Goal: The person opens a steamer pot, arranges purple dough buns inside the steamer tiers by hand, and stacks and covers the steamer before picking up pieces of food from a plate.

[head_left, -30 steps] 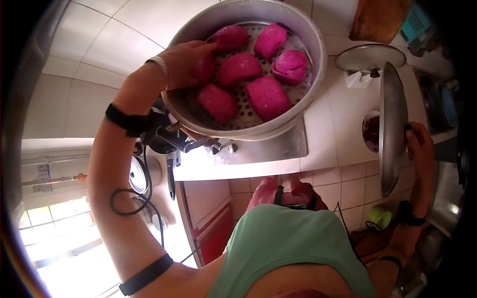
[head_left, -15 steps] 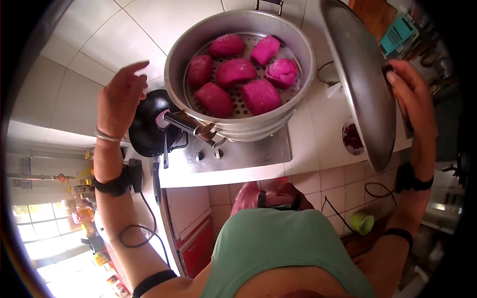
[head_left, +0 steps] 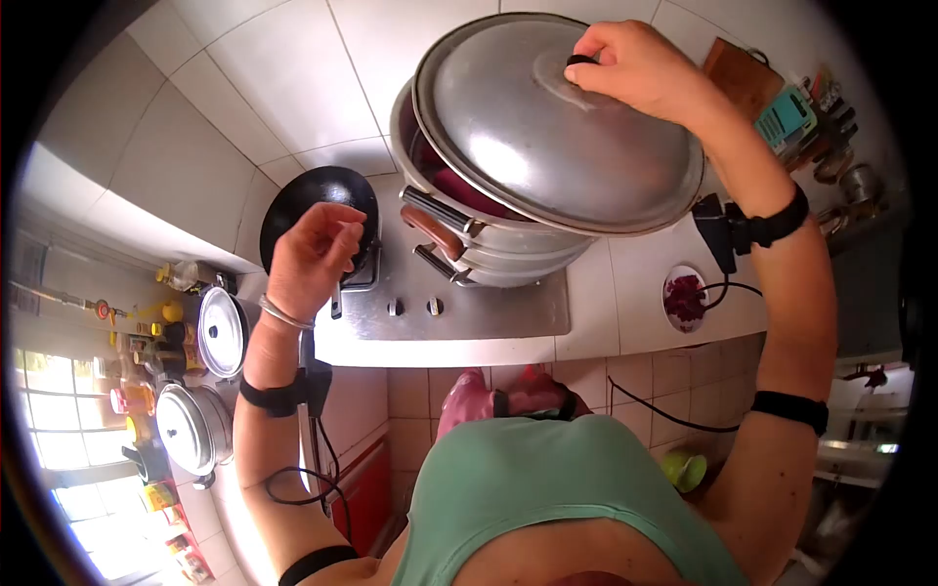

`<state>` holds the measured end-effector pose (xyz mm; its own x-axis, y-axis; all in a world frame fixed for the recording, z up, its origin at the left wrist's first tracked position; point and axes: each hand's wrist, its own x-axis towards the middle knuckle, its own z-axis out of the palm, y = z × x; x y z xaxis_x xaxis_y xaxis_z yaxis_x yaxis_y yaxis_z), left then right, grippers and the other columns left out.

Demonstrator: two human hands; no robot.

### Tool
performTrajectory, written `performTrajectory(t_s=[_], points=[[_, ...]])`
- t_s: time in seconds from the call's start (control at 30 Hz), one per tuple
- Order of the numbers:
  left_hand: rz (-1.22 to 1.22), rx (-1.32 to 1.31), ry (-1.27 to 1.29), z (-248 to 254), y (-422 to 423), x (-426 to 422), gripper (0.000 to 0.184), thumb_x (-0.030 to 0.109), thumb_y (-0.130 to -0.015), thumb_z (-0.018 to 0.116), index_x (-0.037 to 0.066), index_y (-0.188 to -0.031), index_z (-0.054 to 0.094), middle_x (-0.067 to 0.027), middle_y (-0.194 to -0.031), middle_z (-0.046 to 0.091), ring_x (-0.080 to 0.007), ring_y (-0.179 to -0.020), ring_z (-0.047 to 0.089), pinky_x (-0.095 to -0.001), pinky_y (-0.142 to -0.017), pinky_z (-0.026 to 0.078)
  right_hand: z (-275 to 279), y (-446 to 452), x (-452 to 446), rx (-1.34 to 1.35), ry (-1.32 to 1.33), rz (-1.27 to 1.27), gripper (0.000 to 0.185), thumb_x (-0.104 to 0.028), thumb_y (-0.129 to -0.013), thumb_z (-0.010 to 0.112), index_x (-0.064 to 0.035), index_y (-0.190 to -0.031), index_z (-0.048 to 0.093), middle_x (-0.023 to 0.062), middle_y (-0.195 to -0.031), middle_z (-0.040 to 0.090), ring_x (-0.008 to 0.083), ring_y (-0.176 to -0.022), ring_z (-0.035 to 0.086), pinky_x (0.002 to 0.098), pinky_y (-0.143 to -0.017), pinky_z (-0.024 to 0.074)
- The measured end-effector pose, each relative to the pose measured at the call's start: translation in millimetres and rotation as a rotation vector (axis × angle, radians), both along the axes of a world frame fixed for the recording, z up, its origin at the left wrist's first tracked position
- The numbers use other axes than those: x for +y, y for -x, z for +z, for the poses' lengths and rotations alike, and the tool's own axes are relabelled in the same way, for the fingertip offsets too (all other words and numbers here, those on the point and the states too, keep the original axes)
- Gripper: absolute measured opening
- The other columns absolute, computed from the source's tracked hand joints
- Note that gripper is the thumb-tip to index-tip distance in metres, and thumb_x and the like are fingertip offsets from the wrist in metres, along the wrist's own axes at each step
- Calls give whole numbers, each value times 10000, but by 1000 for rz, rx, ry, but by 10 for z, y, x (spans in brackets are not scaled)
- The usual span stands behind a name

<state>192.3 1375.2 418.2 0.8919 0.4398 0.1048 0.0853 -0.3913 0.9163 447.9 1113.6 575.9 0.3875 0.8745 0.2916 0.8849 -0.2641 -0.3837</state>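
My right hand pinches the black knob of a large domed metal lid. The lid lies tilted over the metal steamer pot, covering most of its top and leaving a gap at the left. Through that gap shows a bit of a bright pink dough piece; the others are hidden. My left hand hovers empty in front of the black wok, its fingers loosely bent. Dark handles stick out from the steamer's near left side.
The steamer and wok stand on a steel stove with two knobs. A small plate of dark red pieces sits on the counter at right. Lidded pots stand at left. A turquoise grater and a wooden board are at back right.
My right hand has swung the lid from the right side over onto the steamer, hiding most pink pieces. My left hand has shifted right and down, its fingers more bent. The view has turned.
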Motion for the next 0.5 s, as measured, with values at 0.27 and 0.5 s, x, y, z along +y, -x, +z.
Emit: performTrajectory(t_s=[0.27, 0.5], points=[[-104, 12, 134, -163, 146, -53, 142, 141, -972, 634, 45, -1076, 643, 35, -807, 612, -30, -693, 555, -198, -617, 480, -501, -533, 444, -9, 151, -208, 405, -328, -769, 711, 34, -949, 692, 186, -868, 708, 287, -805, 681, 388, -745, 529], [-142, 34, 206, -90, 104, -156, 160, 196, -999, 611, 62, -1081, 643, 43, -821, 587, -33, -680, 540, -191, -614, 468, -601, -499, 545, -13, 187, -233, 407, -335, -772, 705, 33, -945, 694, 184, -877, 716, 275, -806, 682, 382, -742, 538]])
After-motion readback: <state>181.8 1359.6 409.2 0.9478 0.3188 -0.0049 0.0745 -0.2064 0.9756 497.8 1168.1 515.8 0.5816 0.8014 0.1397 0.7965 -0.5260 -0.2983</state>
